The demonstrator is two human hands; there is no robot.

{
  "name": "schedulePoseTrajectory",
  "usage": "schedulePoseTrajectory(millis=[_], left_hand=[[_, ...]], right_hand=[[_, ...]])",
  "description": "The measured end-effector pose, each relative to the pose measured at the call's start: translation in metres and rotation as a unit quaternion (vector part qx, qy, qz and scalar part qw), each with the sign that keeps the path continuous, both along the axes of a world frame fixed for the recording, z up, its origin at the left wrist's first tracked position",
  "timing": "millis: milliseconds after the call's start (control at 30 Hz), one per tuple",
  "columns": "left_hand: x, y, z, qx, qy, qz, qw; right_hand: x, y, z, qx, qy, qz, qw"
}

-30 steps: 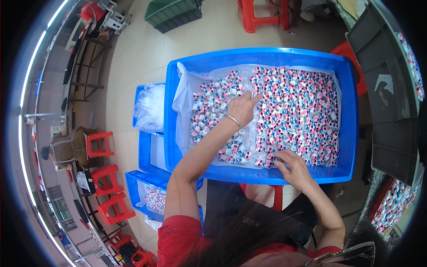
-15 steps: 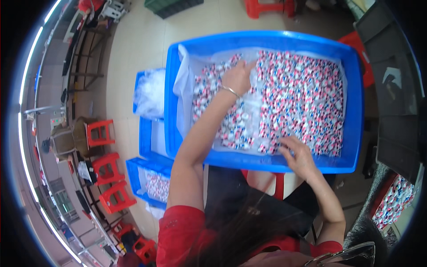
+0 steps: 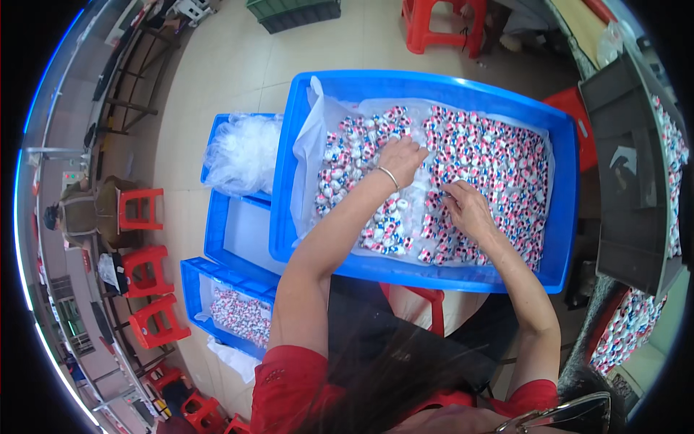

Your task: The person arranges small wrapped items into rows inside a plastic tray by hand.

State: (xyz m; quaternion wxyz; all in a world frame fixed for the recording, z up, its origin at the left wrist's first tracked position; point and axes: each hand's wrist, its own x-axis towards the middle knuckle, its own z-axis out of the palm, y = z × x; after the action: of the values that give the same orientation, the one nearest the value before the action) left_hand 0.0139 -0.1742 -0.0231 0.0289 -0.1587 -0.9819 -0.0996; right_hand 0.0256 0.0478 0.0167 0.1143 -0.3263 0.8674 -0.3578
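Observation:
A large blue tub [image 3: 426,278] stands before me, lined with a white sheet [image 3: 306,145]. It holds a great many small white, pink and blue moulded pieces [image 3: 499,166], packed densely on the right and looser on the left, with a pale strip of the lining [image 3: 413,206] between. My left hand [image 3: 402,160], wearing a bracelet, is over the upper end of this strip. Its fingers are curled together; what they hold, if anything, is hidden. My right hand [image 3: 470,208] touches the left edge of the dense pieces, thumb and bent fingers apart, nothing visibly held.
To the left are a blue bin of white clear-looking film [image 3: 242,155], a blue bin with a pale bottom [image 3: 249,231] and a blue bin of similar pieces [image 3: 238,315]. A grey crate [image 3: 627,173] stands at the right. Red stools [image 3: 148,269] line the left side; another [image 3: 442,25] is at the top.
My left hand has moved down and right, its pointing finger now curled in. My right hand has moved up from the dense pieces' lower edge, closer to the left. The view has shifted slightly.

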Motion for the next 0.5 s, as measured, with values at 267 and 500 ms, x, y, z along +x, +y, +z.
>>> schedulePoseTrajectory(millis=[267,500], left_hand=[[-0.019,-0.006,0.006,0.113,0.016,-0.032,0.993],[-0.087,-0.024,-0.002,0.188,0.069,0.081,0.976]], right_hand=[[-0.054,-0.029,-0.018,-0.014,0.044,-0.038,0.998],[-0.109,-0.062,-0.035,-0.017,0.192,-0.07,0.979]])
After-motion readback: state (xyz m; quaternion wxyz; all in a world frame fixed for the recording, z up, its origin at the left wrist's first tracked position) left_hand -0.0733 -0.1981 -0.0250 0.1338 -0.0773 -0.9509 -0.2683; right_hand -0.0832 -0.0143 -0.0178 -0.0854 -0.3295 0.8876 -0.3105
